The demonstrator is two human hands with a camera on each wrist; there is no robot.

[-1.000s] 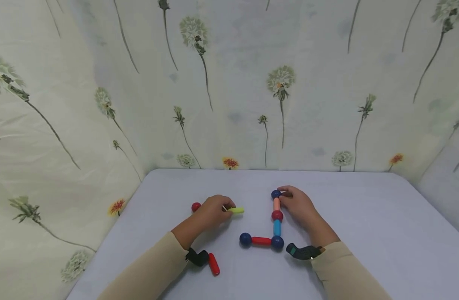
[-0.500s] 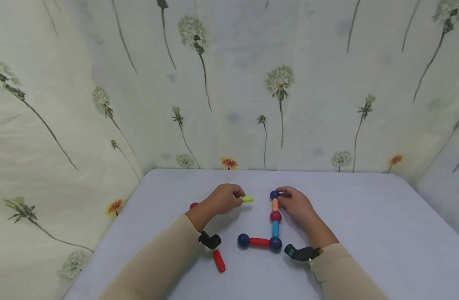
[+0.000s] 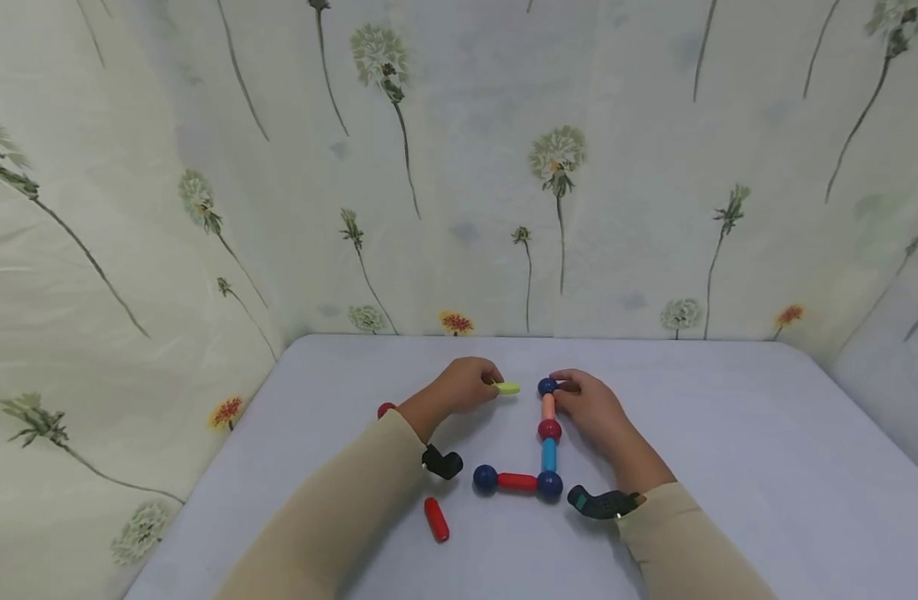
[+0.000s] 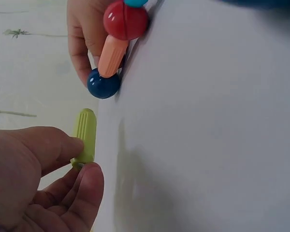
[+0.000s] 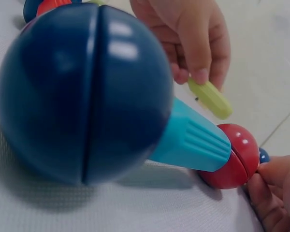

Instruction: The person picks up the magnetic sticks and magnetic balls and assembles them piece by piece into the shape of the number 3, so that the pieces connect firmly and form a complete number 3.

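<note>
The left hand (image 3: 468, 387) pinches one end of a yellow-green rod (image 4: 88, 130) between thumb and finger, its free end pointing towards the far dark blue ball (image 3: 547, 387) but apart from it. The right hand (image 3: 589, 410) holds that ball with its fingers. From it a line runs nearer: peach rod (image 3: 549, 407), red ball (image 3: 549, 429), light blue rod (image 3: 549, 456), corner ball (image 3: 549, 487); there a red rod (image 3: 517, 482) turns left to an end ball (image 3: 485, 478). A loose red stick (image 3: 436, 519) lies on the desk (image 3: 714, 417) beside the left sleeve (image 3: 338, 517), and the left forearm partly hides a second red sphere (image 3: 386, 409).
</note>
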